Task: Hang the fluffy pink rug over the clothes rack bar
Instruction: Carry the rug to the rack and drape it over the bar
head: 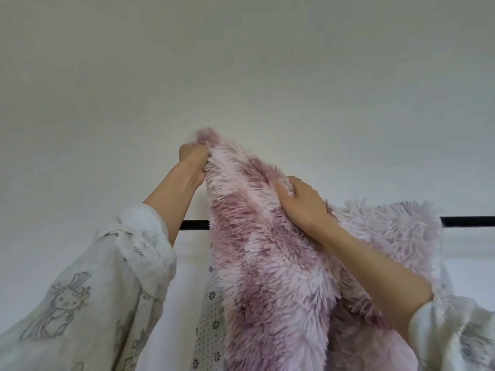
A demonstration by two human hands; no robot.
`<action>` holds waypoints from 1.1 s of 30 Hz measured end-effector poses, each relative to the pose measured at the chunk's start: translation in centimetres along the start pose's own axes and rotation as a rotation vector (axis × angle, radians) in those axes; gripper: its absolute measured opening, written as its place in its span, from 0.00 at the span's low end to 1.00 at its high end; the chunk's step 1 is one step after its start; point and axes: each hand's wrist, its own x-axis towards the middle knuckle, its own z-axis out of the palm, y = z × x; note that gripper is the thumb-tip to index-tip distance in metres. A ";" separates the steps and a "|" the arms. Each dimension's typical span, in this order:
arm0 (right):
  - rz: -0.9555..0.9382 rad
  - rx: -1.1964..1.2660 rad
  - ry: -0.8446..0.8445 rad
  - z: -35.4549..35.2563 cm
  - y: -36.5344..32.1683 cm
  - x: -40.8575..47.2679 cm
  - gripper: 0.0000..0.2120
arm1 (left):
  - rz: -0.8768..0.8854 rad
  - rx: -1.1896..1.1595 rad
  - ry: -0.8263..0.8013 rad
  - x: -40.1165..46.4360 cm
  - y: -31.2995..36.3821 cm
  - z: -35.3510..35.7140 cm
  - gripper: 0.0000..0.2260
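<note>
rug: the fluffy pink rug (270, 253) is lifted in front of a pale wall (241, 76), its top edge raised above the clothes rack bar (467, 221); the long shaggy pile is pale pink mottled with darker mauve patches, and it hangs down out of view at the bottom.
rug, right part: a paler section at the right lies over the bar and hides it there.
rug backing: a white underside with small dark dots and flower marks (211, 311) shows along the rug's lower left edge.
bar: black and level; a short piece shows between the left forearm and the rug, a longer piece shows at the far right; the middle is covered by the rug.
left hand: the left hand (193, 156) is raised highest, fingers curled tight into the rug's upper left corner, bunching the pile.
right hand: the right hand (304, 203) is lower and right of it, fingers and thumb closed on a fold of the rug's upper edge, just above bar level.
sleeves: loose white sleeves with grey cartoon prints (88, 290) cover both arms below the bare forearms.
</note>
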 end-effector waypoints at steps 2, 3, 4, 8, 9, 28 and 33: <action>-0.112 -0.050 -0.117 -0.1 0.3 -0.8 0.31 | -0.119 0.243 -0.017 0.4 -2.6 -1.5 0.11; -0.158 -0.129 -0.159 0.0 0.4 -1.0 0.31 | -0.187 0.460 -0.102 0.1 -3.7 -2.4 0.11; -0.190 -0.224 -0.189 0.0 0.4 -1.0 0.29 | -0.242 0.720 -0.218 -0.2 -4.7 -3.2 0.11; -0.110 -0.287 -0.161 0.9 -0.5 0.3 0.20 | -0.104 1.241 -0.408 -0.6 -5.2 -3.7 0.11; -0.095 -0.275 -0.146 1.1 -0.8 0.6 0.20 | -0.048 1.210 -0.409 -0.6 -4.9 -3.4 0.09; 0.160 0.062 -0.103 3.5 -3.1 4.2 0.18 | -0.192 0.740 -0.730 -11.5 -5.0 -5.7 0.15; -0.010 -0.010 -0.035 1.5 -2.9 1.1 0.23 | -0.083 0.572 -0.467 -10.6 -4.6 -5.3 0.09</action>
